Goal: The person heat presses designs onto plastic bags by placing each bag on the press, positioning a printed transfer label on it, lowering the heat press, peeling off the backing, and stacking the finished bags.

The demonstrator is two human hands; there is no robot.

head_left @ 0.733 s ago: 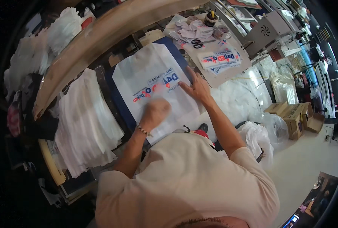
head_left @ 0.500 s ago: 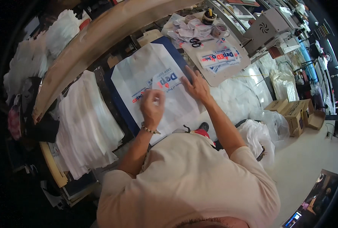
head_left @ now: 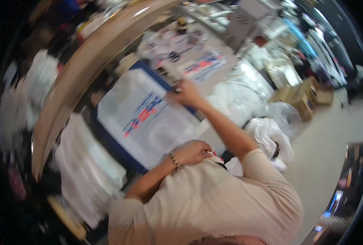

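Note:
A white bag (head_left: 128, 94) with a blue and red print lies flat on a dark blue board (head_left: 104, 134). My left hand (head_left: 193, 152) is off the bag, close to my body, its fingers pinched together. A small whitish bit shows at its fingertips, too blurred to name. My right hand (head_left: 185, 93) is over the bag's right edge with the fingers bent; motion blur hides whether they hold anything. A stack of white bags (head_left: 83, 159) lies left of the board.
Right of the board, printed sheets (head_left: 204, 65) and scissors (head_left: 174, 56) lie on a table. A curved wooden beam (head_left: 73, 69) crosses beyond the board. White plastic bags (head_left: 267, 134) and cardboard boxes (head_left: 301, 96) are at the right.
My left hand has moved from the print back toward my body. The right hand's spread fingers have bent. The whole print now shows on the bag, and the view has turned.

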